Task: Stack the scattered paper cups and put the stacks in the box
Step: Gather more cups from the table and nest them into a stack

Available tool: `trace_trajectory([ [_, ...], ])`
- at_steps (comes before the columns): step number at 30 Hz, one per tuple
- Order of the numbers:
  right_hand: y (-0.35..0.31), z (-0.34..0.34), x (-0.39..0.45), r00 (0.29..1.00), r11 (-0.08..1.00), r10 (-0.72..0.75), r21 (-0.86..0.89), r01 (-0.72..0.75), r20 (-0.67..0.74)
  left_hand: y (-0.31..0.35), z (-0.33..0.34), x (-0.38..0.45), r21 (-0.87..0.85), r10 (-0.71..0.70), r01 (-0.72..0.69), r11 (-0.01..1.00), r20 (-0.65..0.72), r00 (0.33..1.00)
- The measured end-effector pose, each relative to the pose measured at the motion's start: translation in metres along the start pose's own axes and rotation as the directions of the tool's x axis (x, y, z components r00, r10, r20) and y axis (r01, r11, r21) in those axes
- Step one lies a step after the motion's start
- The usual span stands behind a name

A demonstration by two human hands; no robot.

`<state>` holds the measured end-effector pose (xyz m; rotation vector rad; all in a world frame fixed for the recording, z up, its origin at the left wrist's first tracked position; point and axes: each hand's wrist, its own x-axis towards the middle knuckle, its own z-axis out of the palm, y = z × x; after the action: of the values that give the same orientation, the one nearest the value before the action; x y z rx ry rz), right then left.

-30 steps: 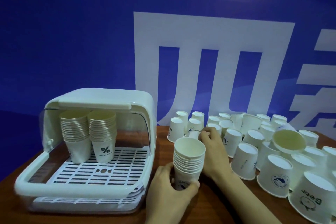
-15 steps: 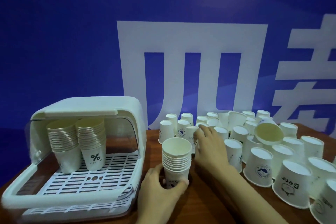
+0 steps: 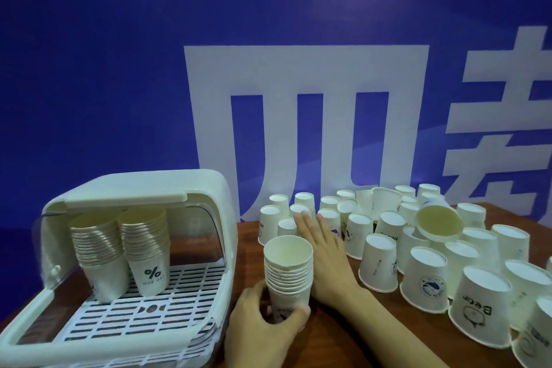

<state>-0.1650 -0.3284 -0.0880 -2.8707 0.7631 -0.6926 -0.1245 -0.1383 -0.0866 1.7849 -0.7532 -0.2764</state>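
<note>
Since a second ago your right hand (image 3: 321,251) is flattening out, fingers now straight and reaching over the upside-down cups, where earlier they were curled at one cup's rim; your left hand (image 3: 265,323) is staying where it was on the stack.

Behind everything, a blue wall (image 3: 119,69) with large white characters is filling the view; below it the brown wooden counter (image 3: 337,334) is carrying the rest; at the left the white box (image 3: 215,218) is standing with its lid raised, and two stacks of cups (image 3: 122,251) are sitting upright on its slatted tray, side by side, the right one marked with a percent sign; across the right half the scattered paper cups (image 3: 379,263) are standing mostly upside down, close together, one tipped on its side with its mouth towards you; just beside the box, you are gripping the base of the upright stack (image 3: 288,269) with your left hand, fingers curled round it; your right fingertips are lying on an inverted cup behind that stack.
</note>
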Motion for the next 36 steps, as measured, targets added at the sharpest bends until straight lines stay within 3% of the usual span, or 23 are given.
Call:
trace_trajectory([
  [3,-0.004,-0.004,-0.001,1.000,1.000,0.012,-0.020,-0.012,0.019,-0.003,0.001,0.001,-0.008,0.008,-0.008,1.000,-0.013,1.000],
  [6,-0.006,-0.002,-0.006,0.959,0.990,0.093,0.126,-0.061,-0.268,-0.005,0.002,0.003,0.008,0.010,-0.010,1.000,-0.019,1.000],
  [8,-0.003,-0.001,-0.008,0.922,0.983,0.113,0.177,-0.049,-0.371,-0.006,0.002,0.004,0.011,0.024,-0.024,1.000,-0.022,0.999],
  [11,-0.001,-0.006,-0.015,0.971,0.959,0.172,0.253,-0.127,-0.165,-0.007,0.003,0.004,0.009,0.023,-0.023,1.000,-0.019,1.000],
  [14,-0.003,-0.015,-0.019,0.961,0.890,0.274,0.365,-0.273,0.049,-0.009,0.004,0.005,0.020,0.024,-0.024,1.000,-0.023,0.999],
  [17,-0.008,-0.019,-0.018,0.950,0.886,0.313,0.360,-0.294,0.005,-0.005,0.003,0.005,0.025,0.025,-0.024,0.999,-0.023,0.999],
  [18,-0.010,-0.021,-0.016,0.930,0.829,0.367,0.461,-0.316,-0.023,-0.005,0.003,0.005,0.024,0.030,-0.030,0.999,-0.017,0.999],
  [19,-0.012,-0.024,-0.014,0.901,0.707,0.433,0.625,-0.330,-0.013,-0.006,0.002,0.006,0.020,0.035,-0.035,0.999,-0.010,0.999],
  [21,-0.019,-0.031,-0.010,0.872,0.384,0.482,0.873,-0.299,0.086,-0.007,0.001,0.006,0.013,0.032,-0.032,0.999,-0.004,0.999],
  [23,-0.022,-0.041,-0.003,0.901,0.260,0.428,0.945,-0.198,0.071,-0.009,0.001,0.006,0.012,0.024,-0.024,1.000,-0.011,1.000],
  [30,-0.037,-0.061,-0.011,0.980,0.449,0.156,0.892,0.042,-0.124,-0.012,0.006,0.008,0.041,0.032,-0.030,0.999,-0.056,0.998],
  [34,-0.038,-0.062,-0.018,0.997,0.586,-0.005,0.808,0.063,-0.074,-0.011,0.007,0.008,0.047,0.034,-0.031,0.998,-0.061,0.998],
  [36,-0.039,-0.062,-0.020,0.998,0.521,-0.060,0.852,0.052,-0.024,-0.012,0.006,0.007,0.045,0.043,-0.040,0.998,-0.058,0.997],
])
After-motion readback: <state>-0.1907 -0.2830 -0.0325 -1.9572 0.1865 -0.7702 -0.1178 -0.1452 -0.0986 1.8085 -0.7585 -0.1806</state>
